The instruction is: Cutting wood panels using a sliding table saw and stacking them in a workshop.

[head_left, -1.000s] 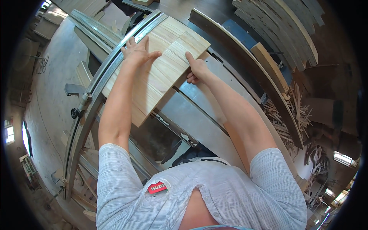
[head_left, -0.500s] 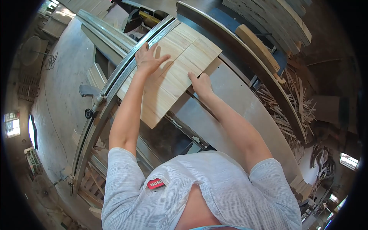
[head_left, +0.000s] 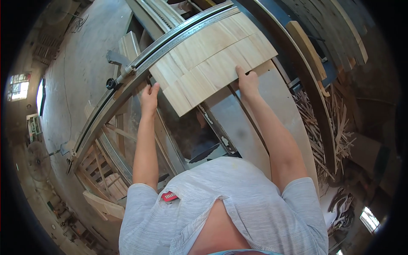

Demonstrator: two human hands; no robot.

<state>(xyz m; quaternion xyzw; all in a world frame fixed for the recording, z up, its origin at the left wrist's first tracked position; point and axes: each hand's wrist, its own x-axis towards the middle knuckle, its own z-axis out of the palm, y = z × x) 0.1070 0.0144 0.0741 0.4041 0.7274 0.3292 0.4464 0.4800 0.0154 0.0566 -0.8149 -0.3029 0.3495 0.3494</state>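
Two pale wooden boards lie against each other across a saw table, their left ends stepped; whether they overlap I cannot tell. The far board [head_left: 191, 49] reaches up to the metal fence rail [head_left: 187, 34] with a scale strip. The near board [head_left: 221, 70] has its front edge toward me. My right hand [head_left: 247, 83] grips that front edge, thumb on top, other fingers partly hidden. My left hand [head_left: 149, 100] is just left of the boards' left end, below the rail. It appears empty, with thumb and forefinger a little apart.
A long dark curved guard or fence [head_left: 308, 63] runs along the right. Beyond it lies a heap of wood offcuts [head_left: 325, 131]. A black knob [head_left: 111, 83] sits on the rail. Bare metal table [head_left: 276, 114] lies under my right forearm. Slatted wood pieces [head_left: 106, 174] are at lower left.
My left hand has left the top of the boards and come down to their left end. My right hand stays on the front edge. The whole view has shifted.
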